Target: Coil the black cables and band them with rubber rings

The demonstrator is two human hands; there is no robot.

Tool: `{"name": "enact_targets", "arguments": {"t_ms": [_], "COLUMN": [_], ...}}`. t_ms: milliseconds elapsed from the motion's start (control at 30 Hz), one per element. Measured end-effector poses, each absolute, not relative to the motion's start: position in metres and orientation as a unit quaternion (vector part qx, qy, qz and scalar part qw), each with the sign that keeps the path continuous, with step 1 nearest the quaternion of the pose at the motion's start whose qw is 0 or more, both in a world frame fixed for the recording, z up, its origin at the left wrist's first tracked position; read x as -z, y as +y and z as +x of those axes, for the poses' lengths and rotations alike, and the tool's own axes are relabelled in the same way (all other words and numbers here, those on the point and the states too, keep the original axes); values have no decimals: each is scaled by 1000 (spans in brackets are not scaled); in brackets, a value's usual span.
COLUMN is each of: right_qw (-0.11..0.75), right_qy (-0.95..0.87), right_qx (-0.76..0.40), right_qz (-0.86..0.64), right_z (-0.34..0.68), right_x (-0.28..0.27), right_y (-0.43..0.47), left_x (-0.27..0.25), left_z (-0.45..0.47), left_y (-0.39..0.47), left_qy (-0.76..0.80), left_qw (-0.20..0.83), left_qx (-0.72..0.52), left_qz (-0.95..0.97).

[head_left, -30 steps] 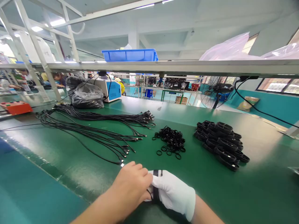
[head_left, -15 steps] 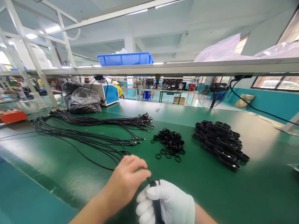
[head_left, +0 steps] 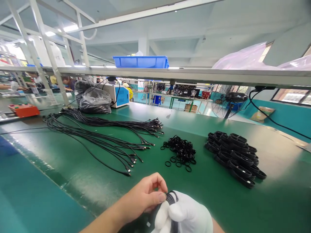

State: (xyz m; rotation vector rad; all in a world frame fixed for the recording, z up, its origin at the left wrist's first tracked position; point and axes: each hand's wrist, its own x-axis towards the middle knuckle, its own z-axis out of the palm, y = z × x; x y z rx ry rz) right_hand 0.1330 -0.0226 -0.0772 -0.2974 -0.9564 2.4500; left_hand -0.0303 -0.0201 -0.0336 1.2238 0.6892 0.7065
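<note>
My right hand (head_left: pixel 191 212), in a white glove, is closed around a coiled black cable (head_left: pixel 172 199) low in the middle of the view. At the top of that coil, my bare left hand (head_left: pixel 147 195) presses thumb and fingertips on the cable, touching the glove. A small pale piece (head_left: pixel 148 223) shows at the coil's lower left; the glove hides much of the rest. Beyond the hands lies a heap of small black rings (head_left: pixel 181 150). Loose black cables (head_left: pixel 97 140) with metal plugs stretch across the table to the left.
Coiled cables (head_left: pixel 234 158) are piled on the green table (head_left: pixel 206 194) at the right. A grey plastic bag (head_left: pixel 96 102), a blue-and-white machine (head_left: pixel 121 96) and an orange control box (head_left: pixel 23 110) stand farther back. Overhead, a shelf (head_left: pixel 194 74) carries a blue tray (head_left: pixel 141 62).
My left hand has come down and right onto the coil, where it was above it pulling a strand. The coil has tilted in my right hand. The view has swung slightly left.
</note>
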Motion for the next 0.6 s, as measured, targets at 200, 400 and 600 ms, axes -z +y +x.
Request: {"name": "enact_targets", "arguments": {"t_ms": [200,400,600], "right_qw": [297,247,208], "right_qy": [-376,-461,-552], "right_qx": [-863,-837,-776], "right_qz": [-159,-159,-222], "right_z": [138,152,149], "right_x": [74,49,63], "right_y": [-19,-16,-20], "left_x": [44,14,22], "left_z": [-7,-6,0], "left_y": [-27,-40,-54], "left_qy": [296,404,410], "left_qw": [674,522,449], "left_qx": [-420,-377,-423], "left_qz": [532,650,672]}}
